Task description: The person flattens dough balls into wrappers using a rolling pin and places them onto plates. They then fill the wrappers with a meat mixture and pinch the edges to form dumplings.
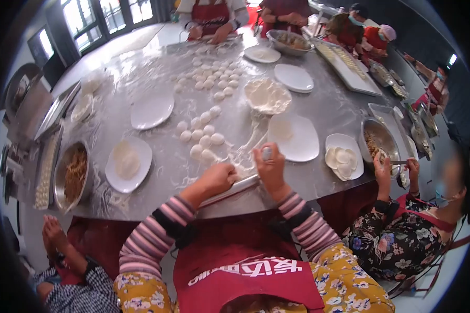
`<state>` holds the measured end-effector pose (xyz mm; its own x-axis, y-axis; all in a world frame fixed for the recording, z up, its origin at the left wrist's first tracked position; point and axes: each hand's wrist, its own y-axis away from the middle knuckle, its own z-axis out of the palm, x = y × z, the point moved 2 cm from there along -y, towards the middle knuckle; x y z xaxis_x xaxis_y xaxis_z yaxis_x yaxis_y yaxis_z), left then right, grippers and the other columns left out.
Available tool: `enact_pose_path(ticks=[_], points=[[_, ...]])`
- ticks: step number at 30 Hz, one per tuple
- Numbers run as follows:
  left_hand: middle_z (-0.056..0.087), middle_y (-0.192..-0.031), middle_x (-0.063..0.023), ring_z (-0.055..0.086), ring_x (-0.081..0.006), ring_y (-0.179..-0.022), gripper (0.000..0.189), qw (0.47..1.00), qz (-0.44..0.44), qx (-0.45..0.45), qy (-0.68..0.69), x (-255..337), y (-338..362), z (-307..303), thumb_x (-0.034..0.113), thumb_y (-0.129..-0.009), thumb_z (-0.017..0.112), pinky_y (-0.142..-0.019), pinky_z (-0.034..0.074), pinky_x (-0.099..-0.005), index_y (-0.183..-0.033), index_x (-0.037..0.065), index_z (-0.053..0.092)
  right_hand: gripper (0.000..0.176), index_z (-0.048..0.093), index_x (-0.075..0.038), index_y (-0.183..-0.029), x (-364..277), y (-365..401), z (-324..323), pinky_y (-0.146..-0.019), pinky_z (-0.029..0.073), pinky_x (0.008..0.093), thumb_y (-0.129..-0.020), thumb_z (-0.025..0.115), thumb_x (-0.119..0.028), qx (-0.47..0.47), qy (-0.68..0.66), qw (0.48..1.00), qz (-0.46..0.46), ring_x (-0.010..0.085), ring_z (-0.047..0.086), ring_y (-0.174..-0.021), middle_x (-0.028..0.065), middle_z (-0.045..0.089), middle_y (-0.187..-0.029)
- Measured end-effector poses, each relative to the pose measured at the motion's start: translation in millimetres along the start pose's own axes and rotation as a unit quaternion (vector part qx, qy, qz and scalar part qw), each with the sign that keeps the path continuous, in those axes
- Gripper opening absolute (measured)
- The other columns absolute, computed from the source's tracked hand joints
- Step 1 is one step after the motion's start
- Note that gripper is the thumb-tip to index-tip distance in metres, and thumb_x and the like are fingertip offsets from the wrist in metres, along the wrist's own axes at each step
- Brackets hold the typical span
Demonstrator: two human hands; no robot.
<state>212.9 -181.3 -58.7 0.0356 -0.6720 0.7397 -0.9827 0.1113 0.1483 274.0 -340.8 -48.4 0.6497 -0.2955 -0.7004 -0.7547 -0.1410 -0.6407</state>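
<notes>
At the near table edge, my left hand [220,179] is closed in a fist over a white board [235,188] with a red front edge. What its fingers hold is hidden. Just to its right, my right hand [271,169] is closed around what looks like a short rolling pin [267,153], its pale rounded end poking out between the fingers. Small white dough balls [206,141] lie in a loose group beyond my left hand. A white square plate [301,142] with a thin round wrapper [282,130] on it stands beyond my right hand.
A flour bowl [268,96] stands mid-table. Left are a plate of wrappers [141,175] and a steel bowl of filling [74,175]. On the right, a co-worker's hands [384,169] work over another filling bowl [372,128], beside a plate of wrappers [354,172]. More people stand opposite.
</notes>
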Motion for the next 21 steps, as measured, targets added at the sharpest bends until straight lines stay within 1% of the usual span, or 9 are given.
enact_pose_path(ticks=[1,3,5,6,8,11,13,17,21], points=[[0.062,-0.080,-0.0226,0.060,-0.0371,-0.078,0.015,1.000,-0.015,0.002,0.008,-7,1,2,0.014,-0.079,0.054,-0.068,0.046,-0.0419,-0.083,0.000,0.060,0.020,0.050,-0.005,-0.080,-7,6,-13,-0.050,0.043,0.0390,-0.074,0.069,-0.004,0.006,0.015,1.000,0.009,0.0336,0.053,-0.054,0.0144,0.053,-0.064],[0.063,-0.077,-0.0155,0.058,-0.0225,-0.068,0.011,1.000,0.027,-0.010,0.010,-17,-5,1,0.007,-0.079,0.057,-0.064,0.046,-0.0359,-0.085,-0.002,0.060,0.021,0.049,-0.005,-0.080,-14,19,-31,-0.050,0.043,0.0380,-0.074,0.069,-0.004,0.003,0.027,1.000,0.013,0.0328,0.053,-0.054,0.0144,0.053,-0.064],[0.063,-0.077,-0.0153,0.058,-0.0220,-0.068,0.010,0.998,-0.005,-0.021,0.055,-18,-1,-6,0.006,-0.079,0.057,-0.064,0.046,-0.0361,-0.085,-0.001,0.060,0.021,0.049,-0.005,-0.079,-16,45,-48,-0.051,0.043,0.0357,-0.074,0.069,-0.003,-0.003,-0.058,0.989,0.135,0.0298,0.052,-0.053,0.0134,0.051,-0.063],[0.063,-0.078,-0.0150,0.057,-0.0215,-0.068,0.010,0.995,-0.028,-0.035,0.094,-15,1,-10,0.005,-0.079,0.056,-0.064,0.046,-0.0363,-0.085,-0.001,0.061,0.021,0.049,-0.005,-0.079,-16,42,-46,-0.051,0.043,0.0357,-0.074,0.069,-0.003,-0.005,-0.059,0.989,0.136,0.0298,0.052,-0.053,0.0134,0.051,-0.063],[0.064,-0.082,-0.0154,0.058,-0.0228,-0.067,0.010,0.992,-0.040,-0.063,0.103,-13,3,-10,0.004,-0.079,0.056,-0.064,0.047,-0.0372,-0.086,0.000,0.061,0.022,0.048,-0.005,-0.079,-20,26,-40,-0.051,0.042,0.0343,-0.074,0.069,-0.002,0.019,0.022,0.999,0.019,0.0273,0.051,-0.052,0.0124,0.050,-0.062],[0.063,-0.080,-0.0173,0.059,-0.0253,-0.068,0.010,0.999,0.045,-0.025,0.002,-5,7,-10,0.007,-0.080,0.056,-0.064,0.046,-0.0381,-0.084,-0.001,0.061,0.020,0.049,-0.005,-0.080,-1,-11,2,-0.051,0.042,0.0367,-0.074,0.069,-0.003,0.019,0.000,1.000,0.011,0.0307,0.053,-0.055,0.0141,0.051,-0.064],[0.062,-0.083,-0.0227,0.060,-0.0375,-0.078,0.016,0.999,-0.043,0.011,-0.016,3,7,-18,0.012,-0.076,0.057,-0.069,0.046,-0.0422,-0.085,0.000,0.063,0.020,0.049,-0.005,-0.081,5,-18,14,-0.051,0.042,0.0375,-0.075,0.068,-0.004,0.018,-0.016,1.000,0.011,0.0319,0.053,-0.056,0.0147,0.052,-0.064],[0.062,-0.082,-0.0217,0.060,-0.0385,-0.078,0.016,0.999,-0.015,0.038,-0.019,3,20,-9,0.015,-0.075,0.059,-0.069,0.045,-0.0445,-0.083,0.002,0.063,0.021,0.049,-0.005,-0.084,-4,8,-18,-0.051,0.042,0.0377,-0.075,0.068,-0.004,0.021,0.031,0.999,-0.019,0.0324,0.054,-0.056,0.0156,0.052,-0.066],[0.062,-0.081,-0.0180,0.061,-0.0331,-0.076,0.017,0.999,0.017,0.033,0.002,1,1,5,0.011,-0.074,0.061,-0.068,0.046,-0.0395,-0.089,0.003,0.060,0.024,0.049,-0.006,-0.084,-33,47,-62,-0.048,0.044,0.0329,-0.075,0.071,-0.004,-0.006,0.031,0.999,0.010,0.0229,0.056,-0.052,0.0114,0.054,-0.064]])
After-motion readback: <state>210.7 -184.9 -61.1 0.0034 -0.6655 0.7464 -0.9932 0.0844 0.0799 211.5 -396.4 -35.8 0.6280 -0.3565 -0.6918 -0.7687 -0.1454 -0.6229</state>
